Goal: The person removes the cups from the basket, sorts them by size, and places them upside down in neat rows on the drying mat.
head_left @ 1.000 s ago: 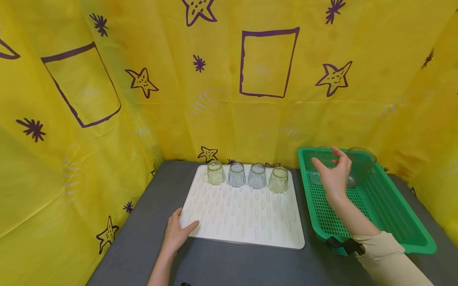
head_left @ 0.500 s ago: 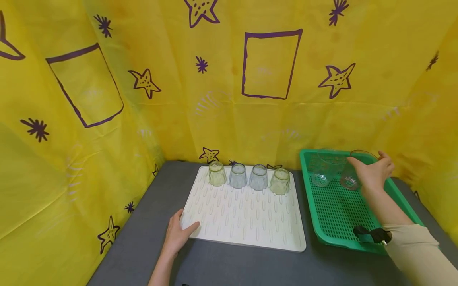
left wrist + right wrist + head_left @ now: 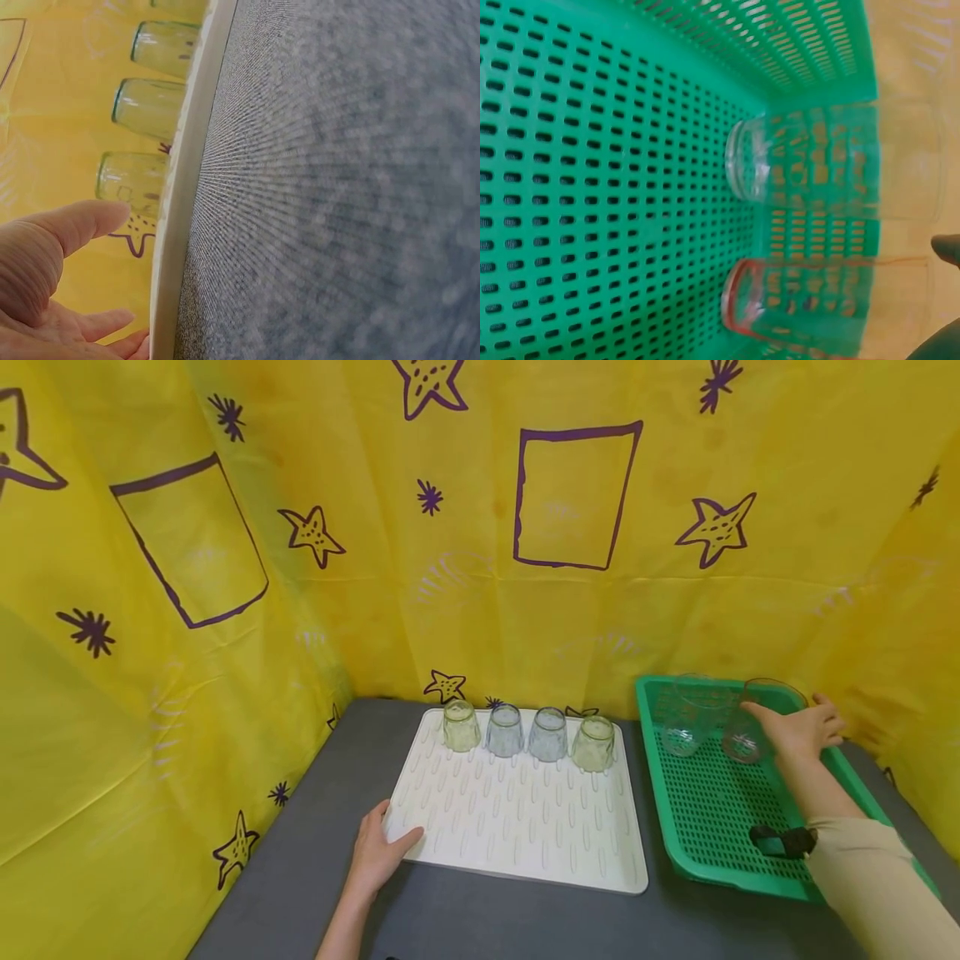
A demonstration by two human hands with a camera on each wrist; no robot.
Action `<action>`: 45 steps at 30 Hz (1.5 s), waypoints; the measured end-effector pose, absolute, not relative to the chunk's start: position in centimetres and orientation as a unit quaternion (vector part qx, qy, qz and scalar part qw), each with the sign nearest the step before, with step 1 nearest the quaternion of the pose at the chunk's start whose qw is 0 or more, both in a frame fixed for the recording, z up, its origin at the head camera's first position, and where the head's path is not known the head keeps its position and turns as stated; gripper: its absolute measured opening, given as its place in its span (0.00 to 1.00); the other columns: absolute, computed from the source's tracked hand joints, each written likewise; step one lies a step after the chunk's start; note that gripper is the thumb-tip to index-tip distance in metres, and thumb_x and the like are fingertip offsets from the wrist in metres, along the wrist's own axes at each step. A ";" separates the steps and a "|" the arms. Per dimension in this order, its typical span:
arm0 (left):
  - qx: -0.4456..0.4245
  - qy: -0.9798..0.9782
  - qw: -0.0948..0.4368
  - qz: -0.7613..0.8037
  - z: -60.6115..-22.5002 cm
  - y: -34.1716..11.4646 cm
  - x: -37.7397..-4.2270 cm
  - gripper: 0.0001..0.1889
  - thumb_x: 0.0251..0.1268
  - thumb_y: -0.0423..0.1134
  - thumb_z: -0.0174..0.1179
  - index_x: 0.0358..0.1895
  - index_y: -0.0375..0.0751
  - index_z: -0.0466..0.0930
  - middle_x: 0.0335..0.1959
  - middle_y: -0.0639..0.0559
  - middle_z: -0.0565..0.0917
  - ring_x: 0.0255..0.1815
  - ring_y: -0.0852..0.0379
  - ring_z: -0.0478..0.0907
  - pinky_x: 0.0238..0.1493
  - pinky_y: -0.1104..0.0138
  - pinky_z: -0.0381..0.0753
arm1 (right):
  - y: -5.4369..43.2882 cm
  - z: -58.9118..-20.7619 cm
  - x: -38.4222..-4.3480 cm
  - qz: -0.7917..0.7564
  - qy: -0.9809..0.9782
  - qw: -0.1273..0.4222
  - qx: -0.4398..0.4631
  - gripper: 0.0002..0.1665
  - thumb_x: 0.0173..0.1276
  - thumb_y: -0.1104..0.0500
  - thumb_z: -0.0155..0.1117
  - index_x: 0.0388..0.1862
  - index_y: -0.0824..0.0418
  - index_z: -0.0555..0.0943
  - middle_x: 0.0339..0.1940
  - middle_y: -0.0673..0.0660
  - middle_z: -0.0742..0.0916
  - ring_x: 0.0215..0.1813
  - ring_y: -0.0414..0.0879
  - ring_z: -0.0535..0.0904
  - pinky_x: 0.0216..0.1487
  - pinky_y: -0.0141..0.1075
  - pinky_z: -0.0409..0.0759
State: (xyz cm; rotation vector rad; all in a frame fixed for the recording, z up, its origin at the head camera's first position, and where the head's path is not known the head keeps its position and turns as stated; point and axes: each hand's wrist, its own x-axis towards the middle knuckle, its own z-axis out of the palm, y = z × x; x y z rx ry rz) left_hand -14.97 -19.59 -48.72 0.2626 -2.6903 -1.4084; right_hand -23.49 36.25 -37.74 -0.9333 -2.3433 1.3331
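The right grip (image 3: 798, 731), fingers spread wide and seemingly holding nothing, lies close beside a tall red-tinged glass (image 3: 829, 304) in a green basket (image 3: 712, 806), contact unclear; a clear glass (image 3: 825, 161) stands to its left. A thumb catching the rim could knock one against the other. The left grip (image 3: 375, 856), loosely parted, lies at a white mat (image 3: 517, 827); a jolt there might topple the four tumblers (image 3: 550, 737) beyond

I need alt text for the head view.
Right hand at one of two tall clear glasses in a green basket; left hand at the near left corner of a white mat bearing four small tinted glasses in a row.
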 end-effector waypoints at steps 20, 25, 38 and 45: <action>0.079 -0.886 0.044 -0.455 -48.9 -19.2 -14.9 0.41 0.55 0.42 0.70 0.68 0.24 0.60 0.64 0.26 0.64 0.66 0.31 0.62 0.64 0.43 0.61 | 38.2 -38.5 -23.1 0.440 -0.827 0.129 -0.324 0.60 0.63 0.35 0.60 0.76 0.67 0.42 0.74 0.75 0.49 0.73 0.71 0.44 0.68 0.61 0.52; 0.076 -0.886 0.045 -0.456 -48.7 -19.2 -14.9 0.42 0.55 0.42 0.70 0.68 0.24 0.60 0.64 0.25 0.64 0.66 0.30 0.61 0.64 0.42 0.61 | 38.3 -38.3 -22.9 0.454 -0.820 0.117 -0.328 0.61 0.61 0.34 0.60 0.76 0.66 0.42 0.75 0.73 0.49 0.73 0.70 0.45 0.66 0.60 0.57; 0.078 -0.886 0.039 -0.456 -48.8 -19.6 -15.2 0.42 0.56 0.42 0.69 0.69 0.23 0.59 0.65 0.25 0.63 0.67 0.30 0.60 0.65 0.42 0.60 | 38.1 -37.0 -22.2 0.459 -0.820 0.139 -0.313 0.62 0.57 0.31 0.64 0.74 0.67 0.49 0.55 0.66 0.64 0.62 0.62 0.57 0.58 0.53 0.63; 0.078 -0.885 0.038 -0.457 -48.7 -19.7 -15.0 0.43 0.56 0.42 0.69 0.69 0.23 0.58 0.65 0.25 0.62 0.67 0.29 0.60 0.65 0.42 0.59 | 37.5 -35.7 -21.5 0.464 -0.816 0.165 -0.304 0.59 0.54 0.31 0.67 0.71 0.59 0.52 0.48 0.48 0.61 0.47 0.48 0.59 0.51 0.45 0.63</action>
